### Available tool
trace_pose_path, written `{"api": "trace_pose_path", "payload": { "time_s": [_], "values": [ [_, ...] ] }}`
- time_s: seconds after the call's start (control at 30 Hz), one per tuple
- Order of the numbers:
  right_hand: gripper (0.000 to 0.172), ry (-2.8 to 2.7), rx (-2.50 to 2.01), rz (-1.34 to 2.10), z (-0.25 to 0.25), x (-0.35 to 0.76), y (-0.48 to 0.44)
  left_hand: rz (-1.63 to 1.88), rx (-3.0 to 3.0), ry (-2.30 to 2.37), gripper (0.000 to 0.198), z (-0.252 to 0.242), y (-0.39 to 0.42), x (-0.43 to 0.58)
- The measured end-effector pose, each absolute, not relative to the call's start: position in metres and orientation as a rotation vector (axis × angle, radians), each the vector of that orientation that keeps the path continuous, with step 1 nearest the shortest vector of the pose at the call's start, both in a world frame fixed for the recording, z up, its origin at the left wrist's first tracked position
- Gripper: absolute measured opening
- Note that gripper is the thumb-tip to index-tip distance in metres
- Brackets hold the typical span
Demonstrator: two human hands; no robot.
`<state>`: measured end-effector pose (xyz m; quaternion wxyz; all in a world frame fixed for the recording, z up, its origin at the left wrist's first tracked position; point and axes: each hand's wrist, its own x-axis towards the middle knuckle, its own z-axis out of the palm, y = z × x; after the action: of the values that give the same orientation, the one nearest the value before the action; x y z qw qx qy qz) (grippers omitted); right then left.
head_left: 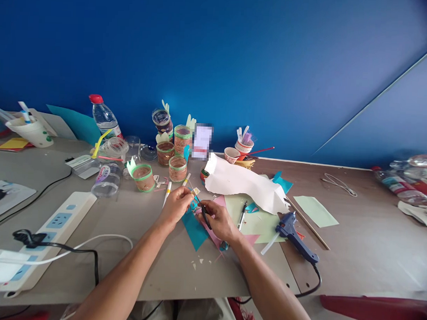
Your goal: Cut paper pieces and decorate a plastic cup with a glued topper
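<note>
My right hand (pixel 220 221) is closed on a pair of scissors (pixel 205 215) with black handles, its blades pointing up and to the left. Close beside the blades, my left hand (pixel 177 206) is closed in a pinch; what sits in the fingertips is too small to name. Teal paper (pixel 196 238) and pink paper (pixel 219 204) lie under the hands. Small white scraps (pixel 201 261) are scattered nearer the table edge. Beyond my left hand stand several cut-down containers wrapped in brown with green rims, among them one jar (pixel 177 169) and one with paper leaves (pixel 143 177).
A glue gun (pixel 297 235) lies at right beside a wooden stick (pixel 312 226) and a pale green sheet (pixel 316 211). Crumpled white paper (pixel 246 182) spreads behind my right hand. On the left are a power strip (pixel 66 215), cables and plastic bottles (pixel 105 116). A blue wall closes the back.
</note>
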<state>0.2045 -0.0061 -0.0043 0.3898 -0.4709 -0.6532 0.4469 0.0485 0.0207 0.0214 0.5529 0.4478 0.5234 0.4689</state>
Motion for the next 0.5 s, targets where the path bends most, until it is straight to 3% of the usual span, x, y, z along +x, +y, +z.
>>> {"api": "trace_pose_path", "payload": {
  "time_s": [0.5],
  "values": [
    [0.031, -1.793, -1.259, 1.052, -0.01, 0.214, -0.0029, 1.084, 1.093, 1.217, 0.017, 0.0147, 0.0212, 0.0469]
  ]
}}
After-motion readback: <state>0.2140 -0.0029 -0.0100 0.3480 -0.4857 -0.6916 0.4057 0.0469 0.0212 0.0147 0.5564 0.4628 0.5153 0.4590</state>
